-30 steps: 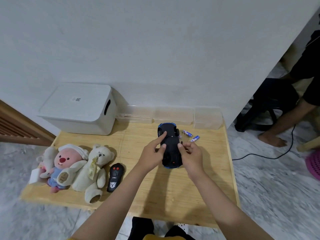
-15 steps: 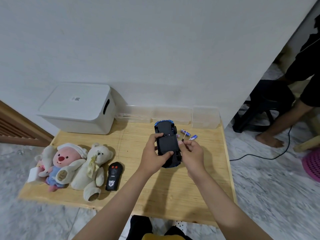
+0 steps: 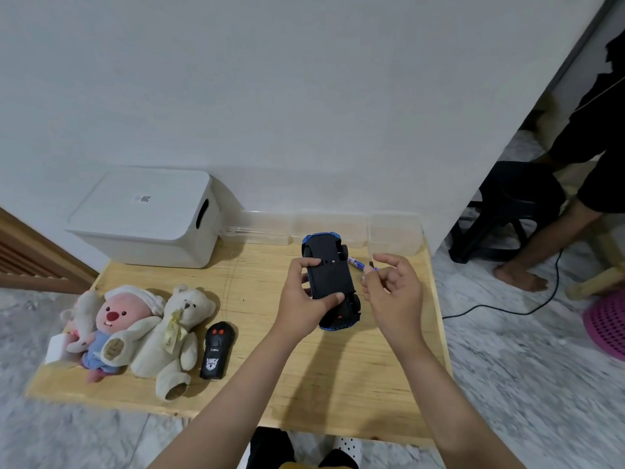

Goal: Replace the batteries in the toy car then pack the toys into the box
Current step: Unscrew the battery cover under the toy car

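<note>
The blue toy car (image 3: 329, 275) lies upside down on the wooden table (image 3: 270, 384), black underside up. My left hand (image 3: 304, 299) grips it, thumb on the near end and fingers on the far left wheel. Just right of the car, my right hand (image 3: 392, 292) pinches a small thin dark tool (image 3: 371, 264), apparently a screwdriver. A blue battery (image 3: 355, 263) lies between the car and that hand. The white lidded box (image 3: 145, 218) stands shut at the back left. The plush toys (image 3: 135, 330) and the black remote (image 3: 216, 350) lie at the front left.
Clear plastic containers (image 3: 392, 235) line the wall behind the car. A person (image 3: 541, 245) sits on the floor to the right, with a black cable (image 3: 500, 309) and a pink basket (image 3: 605, 323) nearby. The table's right edge is close to my right hand.
My left hand shifted from touching the car to gripping its body. My right hand drew away from the car to the right with the thin tool.
</note>
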### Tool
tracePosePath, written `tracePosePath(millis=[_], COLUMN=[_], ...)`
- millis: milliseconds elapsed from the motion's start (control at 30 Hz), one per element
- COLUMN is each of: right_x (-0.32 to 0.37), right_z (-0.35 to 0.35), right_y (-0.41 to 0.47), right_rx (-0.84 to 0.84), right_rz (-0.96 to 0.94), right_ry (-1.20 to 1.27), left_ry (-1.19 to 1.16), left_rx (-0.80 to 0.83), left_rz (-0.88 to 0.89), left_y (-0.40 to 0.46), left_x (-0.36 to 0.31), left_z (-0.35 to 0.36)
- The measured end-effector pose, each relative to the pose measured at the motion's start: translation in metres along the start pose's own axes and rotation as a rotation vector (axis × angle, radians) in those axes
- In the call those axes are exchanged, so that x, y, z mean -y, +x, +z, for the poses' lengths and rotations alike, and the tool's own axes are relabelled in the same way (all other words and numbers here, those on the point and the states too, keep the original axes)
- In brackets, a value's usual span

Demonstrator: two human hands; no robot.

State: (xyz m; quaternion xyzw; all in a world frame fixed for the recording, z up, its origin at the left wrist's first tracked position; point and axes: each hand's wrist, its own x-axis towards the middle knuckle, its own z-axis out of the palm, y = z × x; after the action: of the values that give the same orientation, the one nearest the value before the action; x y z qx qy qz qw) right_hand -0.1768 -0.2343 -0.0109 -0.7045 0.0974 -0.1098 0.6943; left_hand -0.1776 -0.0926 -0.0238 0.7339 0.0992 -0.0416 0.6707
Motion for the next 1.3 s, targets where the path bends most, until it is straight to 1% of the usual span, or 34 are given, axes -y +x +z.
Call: tracePosePath(millis=[267, 533, 700, 867, 1300], right_x=[0.016, 0.018, 0.016, 0.018, 0.017], right_z=[-0.002, 0.003, 0.005, 0.004, 0.005], right_y=[0.001, 0.002, 0.002, 0.005, 0.013], right_rx=[0.004, -0.027, -0.064, -0.054, -0.034], right_rz=[-0.004, -0.181, -0.294, -0.393, -0.46], right_ry=[0.194, 0.099, 0.05, 0.015, -0.053], left_ry=[-0.074, -0.074, -0.109, -0.121, -0.111], left_rx=[-0.031, -0.006, -0.005, 0.012, -0.018], left_rz=[0.039, 0.17, 0.177, 0.155, 0.124], left_y=[-0.003, -0.008, -0.007, -0.007, -0.002], left_x=[-0.017, -0.033, -0.039, -0.045, -0.048], left_z=[0.012, 0.016, 0.018, 0.021, 0.022])
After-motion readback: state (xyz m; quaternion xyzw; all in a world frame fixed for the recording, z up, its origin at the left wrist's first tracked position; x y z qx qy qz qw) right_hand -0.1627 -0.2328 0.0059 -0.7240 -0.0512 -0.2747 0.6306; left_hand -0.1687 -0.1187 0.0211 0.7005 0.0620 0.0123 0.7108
